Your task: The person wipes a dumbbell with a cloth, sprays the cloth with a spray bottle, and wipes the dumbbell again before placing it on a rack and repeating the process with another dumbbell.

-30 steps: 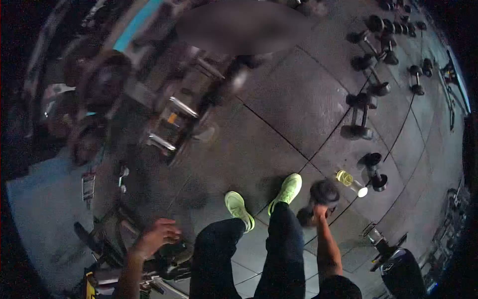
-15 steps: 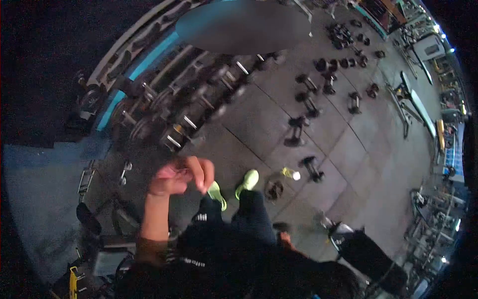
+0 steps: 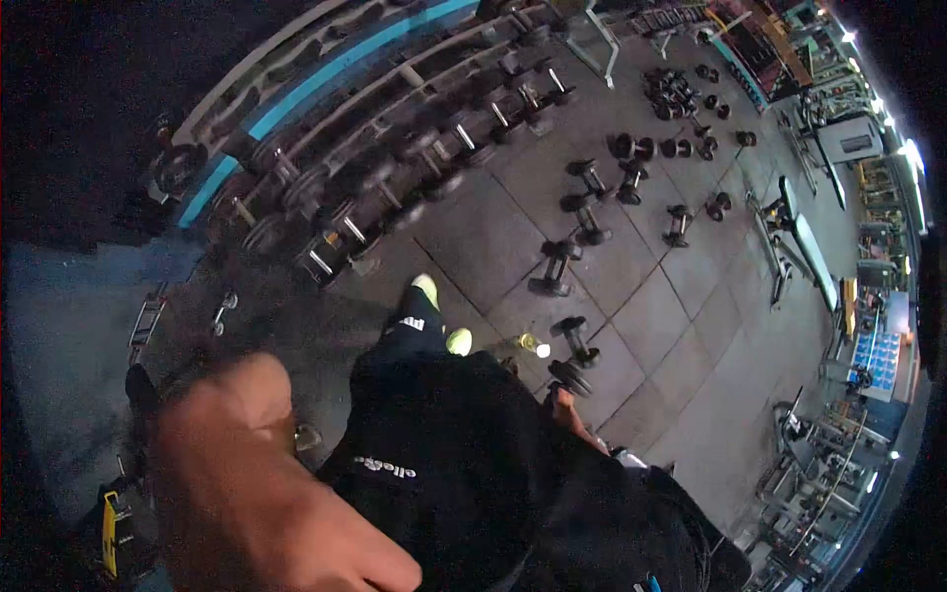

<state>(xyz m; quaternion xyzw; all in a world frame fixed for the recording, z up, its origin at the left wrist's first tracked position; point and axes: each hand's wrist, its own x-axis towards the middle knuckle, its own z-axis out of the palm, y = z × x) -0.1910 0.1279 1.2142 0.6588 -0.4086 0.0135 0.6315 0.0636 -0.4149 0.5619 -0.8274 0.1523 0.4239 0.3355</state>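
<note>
My left hand (image 3: 247,395) is raised close to the camera at the lower left, large and blurred. Its fingers cannot be made out, nor whether they hold anything. Low beside my right leg, my right hand (image 3: 566,408) is wrapped round a dark dumbbell (image 3: 570,378), whose round end shows just ahead of the fingers. On the floor beyond it lies another dumbbell (image 3: 575,341), with a yellowish bottle (image 3: 534,345) to its left. My light green shoes (image 3: 425,288) stand on the dark tiles.
A long rack of dumbbells (image 3: 434,153) runs along the upper left. More dumbbells (image 3: 555,268) are scattered over the floor ahead. Toward the right stands a bench (image 3: 807,242), with gym machines (image 3: 819,449) along the edge. A yellow object (image 3: 109,533) is at the lower left.
My left hand has come down and nearer the camera, filling the lower left. My right hand and its dumbbell have moved slightly forward. The view has shifted, and one foot is ahead of the other.
</note>
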